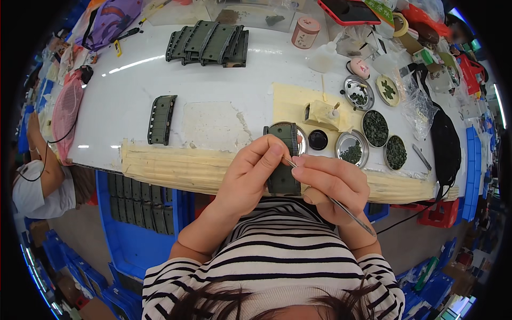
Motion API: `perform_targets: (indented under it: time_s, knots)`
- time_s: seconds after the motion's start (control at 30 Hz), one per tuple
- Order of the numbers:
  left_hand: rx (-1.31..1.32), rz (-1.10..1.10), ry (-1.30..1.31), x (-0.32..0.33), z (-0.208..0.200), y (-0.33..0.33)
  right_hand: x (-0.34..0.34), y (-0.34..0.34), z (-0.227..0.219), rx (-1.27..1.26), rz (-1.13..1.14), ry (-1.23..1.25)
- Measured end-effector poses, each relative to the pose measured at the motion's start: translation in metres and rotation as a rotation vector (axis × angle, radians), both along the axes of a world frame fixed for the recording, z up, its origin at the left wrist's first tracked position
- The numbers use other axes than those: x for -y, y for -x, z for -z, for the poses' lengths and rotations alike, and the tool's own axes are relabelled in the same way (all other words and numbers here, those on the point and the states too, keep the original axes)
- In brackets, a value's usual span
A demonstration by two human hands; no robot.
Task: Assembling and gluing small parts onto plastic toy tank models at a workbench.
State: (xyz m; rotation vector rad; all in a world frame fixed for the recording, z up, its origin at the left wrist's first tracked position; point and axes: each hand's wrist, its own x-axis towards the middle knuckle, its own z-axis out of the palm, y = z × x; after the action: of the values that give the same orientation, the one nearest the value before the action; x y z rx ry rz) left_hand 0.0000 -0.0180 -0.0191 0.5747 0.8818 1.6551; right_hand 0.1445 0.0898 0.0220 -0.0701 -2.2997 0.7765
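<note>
My left hand [253, 168] grips a narrow dark green panel [284, 181] with a ridged edge, held upright over the table's front edge. My right hand [336, 184] pinches a thin metal pick [349, 214], its shaft slanting down to the right. The pick's tip meets the panel's right edge beside my left fingertips; the exact contact is too small to make out. Just beyond the hands are a small black round cap [318, 140] and a steel dish [352, 149] of small dark green pieces. A similar green panel [162, 120] lies to the left.
Several green panels [207, 45] are stacked at the back. Tins of green bits [375, 128] and a tape-wrapped block [321, 116] stand on the right. A padded yellowish strip [170, 162] lines the front edge. A blue crate [128, 240] holds more panels below left, near another person's arm [45, 160].
</note>
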Motion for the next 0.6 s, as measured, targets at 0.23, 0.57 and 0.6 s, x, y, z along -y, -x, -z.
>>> perform_targets:
  time_s: [0.23,0.57,0.6]
  knots:
    - [0.201,-0.110,-0.014,-0.002,-0.021,-0.003,-0.015,-0.016,0.017,-0.164,0.179,0.372]
    - [0.556,-0.248,-0.062,-0.003,-0.008,0.006,-0.028,-0.025,0.049,0.013,0.467,0.273]
    - [0.589,-0.248,-0.059,-0.003,-0.009,0.004,-0.028,-0.025,0.050,0.022,0.471,0.271]
